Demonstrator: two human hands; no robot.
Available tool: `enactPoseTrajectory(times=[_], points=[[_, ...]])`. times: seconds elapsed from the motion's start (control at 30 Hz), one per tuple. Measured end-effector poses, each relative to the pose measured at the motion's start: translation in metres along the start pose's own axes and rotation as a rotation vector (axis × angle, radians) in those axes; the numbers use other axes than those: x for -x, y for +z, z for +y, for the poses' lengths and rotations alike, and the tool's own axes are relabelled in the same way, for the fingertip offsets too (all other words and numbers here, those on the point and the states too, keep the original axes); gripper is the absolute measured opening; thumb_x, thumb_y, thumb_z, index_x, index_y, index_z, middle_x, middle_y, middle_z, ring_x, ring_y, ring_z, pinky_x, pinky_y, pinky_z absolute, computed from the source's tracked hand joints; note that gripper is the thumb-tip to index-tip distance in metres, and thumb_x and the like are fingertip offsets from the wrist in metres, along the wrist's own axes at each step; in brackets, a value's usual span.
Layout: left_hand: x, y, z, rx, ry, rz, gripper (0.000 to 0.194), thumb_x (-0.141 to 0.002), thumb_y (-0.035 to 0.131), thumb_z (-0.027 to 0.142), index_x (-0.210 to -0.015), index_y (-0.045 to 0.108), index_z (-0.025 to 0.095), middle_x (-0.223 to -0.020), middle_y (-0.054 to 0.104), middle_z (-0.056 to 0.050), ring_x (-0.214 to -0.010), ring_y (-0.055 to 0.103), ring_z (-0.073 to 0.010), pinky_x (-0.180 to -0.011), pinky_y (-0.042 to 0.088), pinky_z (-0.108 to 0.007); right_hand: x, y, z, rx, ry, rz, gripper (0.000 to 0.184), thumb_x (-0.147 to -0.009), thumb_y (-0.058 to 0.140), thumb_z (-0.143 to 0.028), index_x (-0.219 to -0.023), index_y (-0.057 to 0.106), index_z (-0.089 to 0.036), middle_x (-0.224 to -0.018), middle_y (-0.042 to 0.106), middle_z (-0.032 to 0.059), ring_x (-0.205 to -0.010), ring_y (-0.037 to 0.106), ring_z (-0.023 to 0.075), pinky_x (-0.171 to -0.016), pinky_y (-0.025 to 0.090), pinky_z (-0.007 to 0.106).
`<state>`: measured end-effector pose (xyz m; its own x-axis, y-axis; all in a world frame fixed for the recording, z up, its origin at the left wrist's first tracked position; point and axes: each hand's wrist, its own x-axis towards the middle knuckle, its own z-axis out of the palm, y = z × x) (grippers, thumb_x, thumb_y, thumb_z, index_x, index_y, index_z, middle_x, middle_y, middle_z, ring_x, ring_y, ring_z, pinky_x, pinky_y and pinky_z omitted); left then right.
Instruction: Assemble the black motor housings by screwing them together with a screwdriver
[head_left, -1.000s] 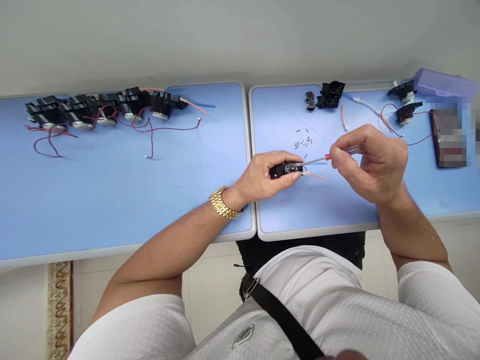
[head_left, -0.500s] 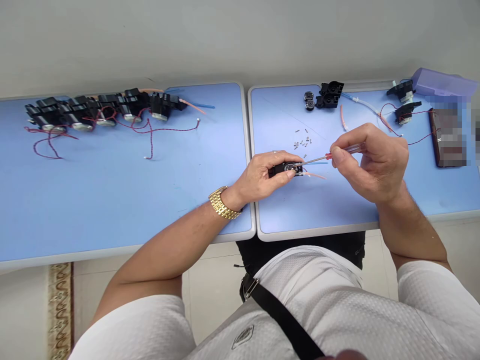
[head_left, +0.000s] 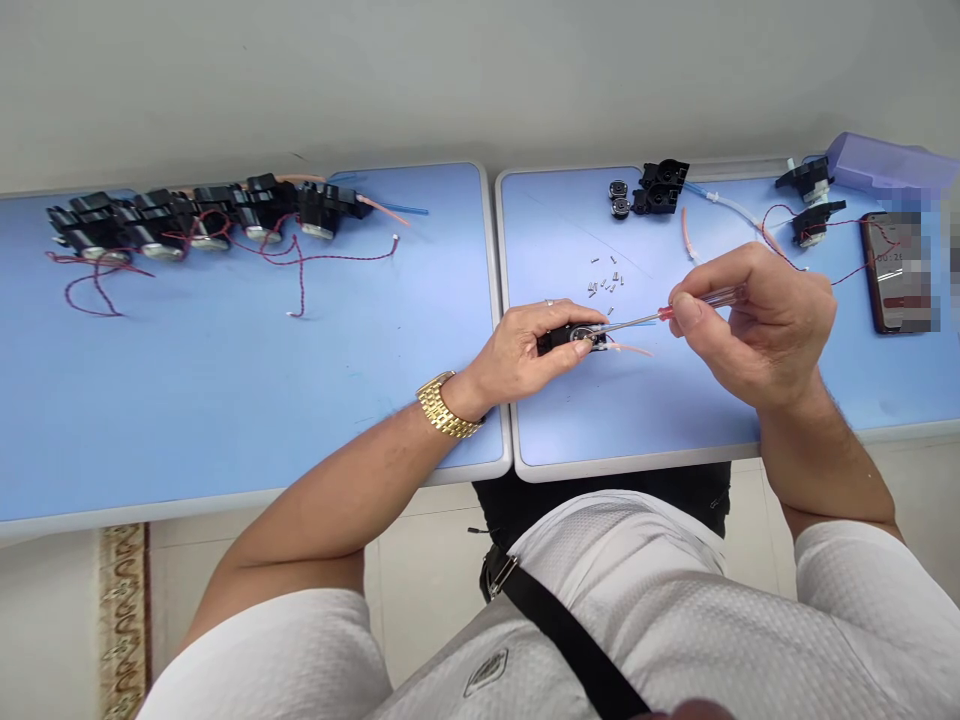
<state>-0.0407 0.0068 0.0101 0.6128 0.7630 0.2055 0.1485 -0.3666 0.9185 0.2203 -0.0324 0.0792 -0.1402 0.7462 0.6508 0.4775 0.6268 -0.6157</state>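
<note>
Probably light and stiff, the black unit [head_left: 556, 338] suits side gripping — left fingers [head_left: 571, 353] clasp it, right fingers [head_left: 691, 318] a screwdriver [head_left: 664, 314].

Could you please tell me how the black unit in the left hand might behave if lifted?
The black unit would probably stay rigid, as its casing looks like hard plastic. It may feel dense, given its round metallic-looking part. The orange tube at its end, thin and slightly curved, would likely sway or bend.
</note>
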Motion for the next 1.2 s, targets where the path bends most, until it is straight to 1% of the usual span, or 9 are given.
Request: enactPoseTrajectory(times=[0.13,0.27,0.4,0.5,0.63,0.73,0.83,1.03,1.2], points=[[0.0,0.001,-0.003,0.004,0.047,0.013,0.044,-0.107,0.072,0.055,-0.125,0.087,0.017,-0.106,0.087,-0.01,-0.086,0.075,-0.0185,-0.079,0.058,-0.03,0.0,0.0,0.0,-0.014,-0.014,-0.002,0.012,-0.099,0.072,-0.019,-0.096,0.072,-0.03,-0.075,0.078,-0.008,-0.053,0.068,0.0126,-0.048,0.058,0.028],[0.0,0.001,-0.004,-0.015,0.034,0.012,0.045,-0.107,0.072,0.056,-0.126,0.087,0.018,-0.107,0.087,-0.01,-0.087,0.076,-0.0191,-0.079,0.058,-0.03,0.0,0.0,-0.001,0.017,-0.008,-0.005,0.011,-0.098,0.072,-0.02,-0.094,0.072,-0.03,-0.074,0.079,-0.0076,-0.052,0.067,0.013,-0.048,0.059,0.029],[0.0,0.003,-0.005,0.0,0.072,0.027,0.039,-0.107,0.073,0.048,-0.126,0.087,0.017,-0.107,0.087,-0.01,-0.088,0.077,-0.0184,-0.08,0.058,-0.029,0.0,-0.002,-0.002,0.042,-0.017,-0.016,0.013,-0.098,0.072,-0.016,-0.092,0.072,-0.029,-0.076,0.08,-0.0069,-0.052,0.068,0.0126,-0.049,0.059,0.028],[0.0,0.003,-0.005,-0.002,0.073,0.026,0.037,-0.107,0.073,0.046,-0.127,0.087,0.017,-0.106,0.087,-0.009,-0.088,0.076,-0.018,-0.08,0.058,-0.029,-0.002,-0.004,-0.003,0.066,-0.087,-0.043,0.017,-0.096,0.071,-0.01,-0.092,0.072,-0.027,-0.079,0.08,-0.0066,-0.054,0.069,0.0119,-0.052,0.059,0.028],[0.0,0.003,-0.003,-0.016,0.039,0.001,0.037,-0.106,0.074,0.045,-0.127,0.086,0.017,-0.105,0.086,-0.009,-0.088,0.075,-0.0174,-0.079,0.057,-0.028,-0.005,-0.012,-0.006,0.119,-0.165,-0.121,0.019,-0.095,0.072,-0.007,-0.093,0.072,-0.026,-0.077,0.078,-0.0063,-0.054,0.066,0.0127,-0.05,0.052,0.03],[-0.001,0.004,0.001,-0.034,-0.013,-0.051,0.043,-0.101,0.08,0.051,-0.129,0.085,0.019,-0.106,0.085,-0.008,-0.083,0.072,-0.0163,-0.072,0.054,-0.027,-0.005,-0.02,-0.01,0.153,-0.209,-0.2,0.016,-0.097,0.074,-0.01,-0.097,0.074,-0.026,-0.074,0.076,-0.0072,-0.056,0.068,0.0137,-0.051,0.049,0.03],[-0.001,0.005,0.004,-0.057,-0.045,-0.096,0.048,-0.094,0.087,0.05,-0.132,0.083,0.02,-0.105,0.083,-0.007,-0.079,0.07,-0.0152,-0.066,0.051,-0.026,-0.004,-0.027,-0.015,0.205,-0.193,-0.252,0.011,-0.102,0.074,-0.017,-0.101,0.075,-0.028,-0.074,0.075,-0.0082,-0.06,0.07,0.0136,-0.055,0.049,0.03],[-0.001,0.007,0.005,-0.092,-0.039,-0.102,0.04,-0.097,0.083,0.046,-0.127,0.085,0.02,-0.097,0.081,-0.005,-0.081,0.07,-0.0159,-0.074,0.052,-0.028,-0.005,-0.037,-0.021,0.232,-0.182,-0.418,0.013,-0.107,0.068,-0.015,-0.112,0.071,-0.027,-0.089,0.08,-0.0064,-0.074,0.076,0.0139,-0.064,0.055,0.029],[-0.001,0.007,0.005,-0.101,-0.035,-0.105,0.038,-0.097,0.084,0.045,-0.126,0.085,0.02,-0.093,0.079,-0.004,-0.08,0.069,-0.0158,-0.074,0.052,-0.028,-0.002,-0.037,-0.021,0.331,-0.16,-0.369,0.005,-0.112,0.071,-0.028,-0.108,0.073,-0.026,-0.087,0.082,-0.0066,-0.068,0.075,0.0132,-0.063,0.055,0.029]])
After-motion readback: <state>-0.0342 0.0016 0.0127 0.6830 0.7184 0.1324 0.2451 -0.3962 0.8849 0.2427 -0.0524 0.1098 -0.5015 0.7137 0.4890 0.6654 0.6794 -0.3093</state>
